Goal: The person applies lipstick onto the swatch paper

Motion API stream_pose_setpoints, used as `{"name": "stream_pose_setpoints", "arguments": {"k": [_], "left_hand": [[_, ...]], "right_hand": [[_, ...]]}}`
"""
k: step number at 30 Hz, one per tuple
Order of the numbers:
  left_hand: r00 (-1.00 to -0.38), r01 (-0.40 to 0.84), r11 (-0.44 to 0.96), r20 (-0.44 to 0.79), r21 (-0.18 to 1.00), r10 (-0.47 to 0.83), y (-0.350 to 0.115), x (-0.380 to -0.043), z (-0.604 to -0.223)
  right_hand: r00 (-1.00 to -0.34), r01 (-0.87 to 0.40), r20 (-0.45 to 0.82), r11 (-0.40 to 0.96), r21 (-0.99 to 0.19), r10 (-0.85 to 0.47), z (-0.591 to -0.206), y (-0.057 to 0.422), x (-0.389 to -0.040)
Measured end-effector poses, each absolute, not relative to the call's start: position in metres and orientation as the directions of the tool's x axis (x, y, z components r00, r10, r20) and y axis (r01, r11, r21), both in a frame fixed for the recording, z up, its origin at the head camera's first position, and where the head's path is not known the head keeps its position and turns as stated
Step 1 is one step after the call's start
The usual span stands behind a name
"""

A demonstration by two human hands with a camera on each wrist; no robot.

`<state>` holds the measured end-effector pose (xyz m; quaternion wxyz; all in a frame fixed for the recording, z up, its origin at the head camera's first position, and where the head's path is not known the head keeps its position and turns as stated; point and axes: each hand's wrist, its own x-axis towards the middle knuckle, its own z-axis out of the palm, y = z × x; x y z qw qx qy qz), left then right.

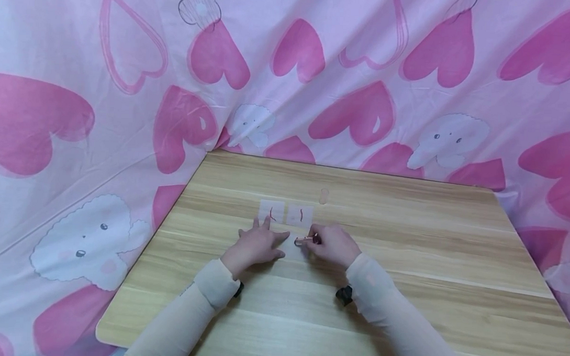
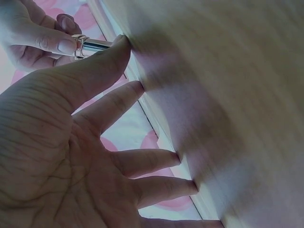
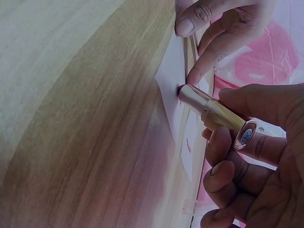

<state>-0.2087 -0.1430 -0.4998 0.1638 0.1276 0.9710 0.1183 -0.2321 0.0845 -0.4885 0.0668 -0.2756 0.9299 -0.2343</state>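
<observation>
My right hand (image 1: 333,244) pinches a gold lipstick (image 3: 218,116) between thumb and fingers. Its red tip meets a white paper square (image 3: 171,90) that lies on the table. With fingers spread, my left hand (image 1: 259,245) rests its fingertips on and around the paper squares; its thumb and index finger are at the edges of the square under the lipstick. Just beyond lie two more squares, a left one (image 1: 265,205) and a right one (image 1: 293,220), each bearing a curved red stroke. Fingers of the left hand overlap the left square in the head view.
A small clear, pinkish oblong piece (image 1: 324,196) lies behind the squares on the wood-grain table (image 1: 429,240). Pink-and-white curtain cloth (image 1: 287,110) with hearts hangs along the table's back and left edges.
</observation>
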Motion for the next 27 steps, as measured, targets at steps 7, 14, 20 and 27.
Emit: {"name": "stream_pose_setpoints", "arguments": {"k": [7, 14, 20, 27], "left_hand": [[-0.916, 0.210, 0.941, -0.282, 0.265, 0.284, -0.1433, -0.2092, -0.5002], [-0.917, 0.213, 0.941, -0.278, 0.264, 0.285, -0.1431, -0.2107, -0.5001], [-0.917, 0.204, 0.943, -0.284, 0.265, 0.278, -0.1425, -0.2103, -0.4982], [-0.915, 0.203, 0.941, -0.288, 0.272, 0.281, -0.1429, -0.2086, -0.4986]], "right_hand": [[-0.836, -0.481, 0.001, 0.731, -0.483, -0.549, -0.4879, 0.0849, -0.2304], [-0.838, -0.480, -0.004, 0.739, -0.472, -0.546, -0.4879, 0.0844, -0.2302], [-0.844, -0.464, -0.024, 0.751, -0.470, -0.536, -0.4865, 0.0835, -0.2291], [-0.833, -0.479, -0.016, 0.734, -0.480, -0.554, -0.4907, 0.0834, -0.2279]]}}
